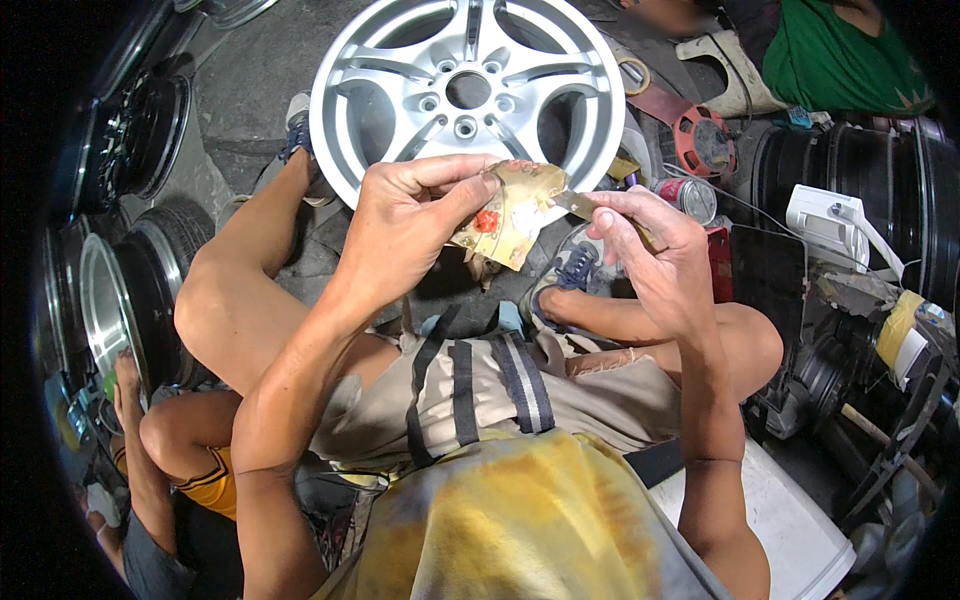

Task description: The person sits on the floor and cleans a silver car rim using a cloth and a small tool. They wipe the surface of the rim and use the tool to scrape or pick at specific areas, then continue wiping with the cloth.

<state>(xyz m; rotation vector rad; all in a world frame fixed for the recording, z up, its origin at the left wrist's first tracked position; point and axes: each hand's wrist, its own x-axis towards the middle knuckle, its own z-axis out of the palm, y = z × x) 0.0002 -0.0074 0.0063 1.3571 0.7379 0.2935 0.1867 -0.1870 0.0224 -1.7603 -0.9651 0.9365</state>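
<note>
In front of me my left hand [415,225] pinches a stained yellowish piece of sheet [515,215] between thumb and fingers. A bright red dab [486,220] and pale smears lie on its face. My right hand [655,245] grips a small flat-bladed tool that looks like a putty knife [575,204]; the blade's tip is at the sheet's right edge, by a pale smear. My fingers cover most of the tool's handle. Just beyond both hands lies a silver alloy wheel rim [487,112], its spokes facing up.
More wheels [110,300] stand on the left, near a seated person [185,450]. To the right are a can [685,198], a red reel [703,140], a white device [828,225] and dark rims [850,165]. Someone in green [840,60] is at the far right.
</note>
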